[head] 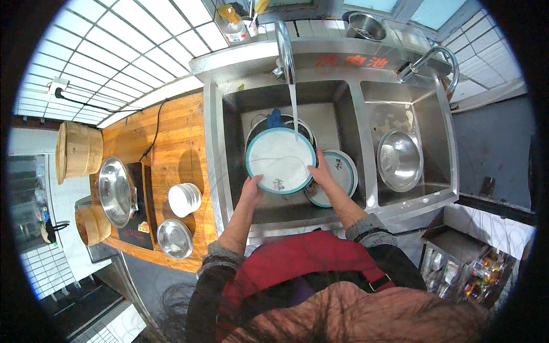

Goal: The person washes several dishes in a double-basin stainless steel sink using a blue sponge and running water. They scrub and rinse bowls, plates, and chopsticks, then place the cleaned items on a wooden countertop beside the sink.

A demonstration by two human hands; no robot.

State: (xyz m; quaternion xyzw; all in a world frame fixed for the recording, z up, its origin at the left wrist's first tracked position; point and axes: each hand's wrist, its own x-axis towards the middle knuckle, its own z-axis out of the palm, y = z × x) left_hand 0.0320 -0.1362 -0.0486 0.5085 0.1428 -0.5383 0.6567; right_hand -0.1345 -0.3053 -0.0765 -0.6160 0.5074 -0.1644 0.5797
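Between my two hands is a white plate with a teal rim [279,158], held over the left sink basin [334,115]. My left hand [253,188] grips its lower left edge, and my right hand [321,171] its right edge. Water streams from the left faucet [286,51] onto the far part of the plate. Behind and partly under the plate is a round vessel [305,127], mostly hidden, with a dark blue cloth [274,118] at its rim. More teal-rimmed plates [330,188] lie on the basin floor, partly covered by my right forearm.
A metal bowl [399,160] sits in the right basin below a second faucet [433,62]. On the wooden counter [180,128] at left are stacked white bowls [184,200], metal bowls [174,239], a steel pan [115,191] and wooden buckets [81,150]. Bottles [235,30] line the back ledge.
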